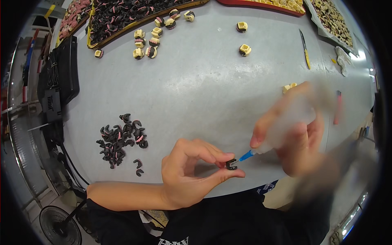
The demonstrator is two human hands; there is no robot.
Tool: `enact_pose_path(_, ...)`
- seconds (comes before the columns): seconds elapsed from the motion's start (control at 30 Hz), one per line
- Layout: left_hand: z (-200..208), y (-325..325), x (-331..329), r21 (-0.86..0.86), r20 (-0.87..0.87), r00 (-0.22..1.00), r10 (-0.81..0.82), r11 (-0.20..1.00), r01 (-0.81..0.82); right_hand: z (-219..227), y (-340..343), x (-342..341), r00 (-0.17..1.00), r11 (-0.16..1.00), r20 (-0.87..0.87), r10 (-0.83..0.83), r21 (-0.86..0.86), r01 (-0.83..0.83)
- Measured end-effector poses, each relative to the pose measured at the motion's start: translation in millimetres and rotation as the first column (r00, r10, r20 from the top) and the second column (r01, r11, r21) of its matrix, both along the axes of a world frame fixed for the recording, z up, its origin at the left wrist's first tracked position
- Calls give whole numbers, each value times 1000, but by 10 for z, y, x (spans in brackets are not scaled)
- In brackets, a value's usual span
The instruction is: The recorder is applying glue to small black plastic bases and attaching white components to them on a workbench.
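Between thumb and fingertips, my left hand (185,171) pinches a small black curved piece (232,164). My right hand (304,141), partly smeared by motion, is wrapped round a translucent squeeze bottle (286,126). The bottle's blue nozzle (246,155) points down to the left, its thin tip at the black piece; whether they touch is hard to tell. To the left lies a loose pile of black curved pieces (116,141), some with pink toothed edges. Just beyond my right hand sit cream pieces (289,87), partly hidden.
Several cream-and-black assembled pieces (151,52) stand on the grey table (183,90). Along the back are a tray of black pieces (149,20), a red tray (261,3) and a lined tray (332,22). Yellow-handled tweezers (306,53) and a pink-handled tool (337,108) lie right.
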State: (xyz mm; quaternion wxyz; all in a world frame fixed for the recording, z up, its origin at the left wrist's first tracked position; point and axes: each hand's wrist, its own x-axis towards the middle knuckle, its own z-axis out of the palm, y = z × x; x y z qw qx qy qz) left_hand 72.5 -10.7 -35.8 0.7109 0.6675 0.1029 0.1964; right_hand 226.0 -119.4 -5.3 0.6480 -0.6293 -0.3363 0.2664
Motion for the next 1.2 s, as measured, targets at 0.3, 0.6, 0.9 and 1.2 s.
enact_pose_path(0.3, 4, -6, 2, -19, -9, 1000, 4, 1000, -4, 12, -7, -11, 1000, 999, 15, 0, -48, 1)
enact_pose_path(0.6, -15, 5, 5, -9, 1, 1000, 14, 1000, -14, 15, 17, -2, 998, 997, -21, -53, -57, 51)
enact_pose_path(0.9, 24, -9, 17, 2, -15, 999, 51, 999, -51, 75, -33, 210, 991, 974, -83, -107, 191, 121)
enact_pose_path(1.2, 90, -82, 21, -62, -7, 999, 53, 997, -53, 206, -465, -1, 845, 946, 447, -293, 5, 325)
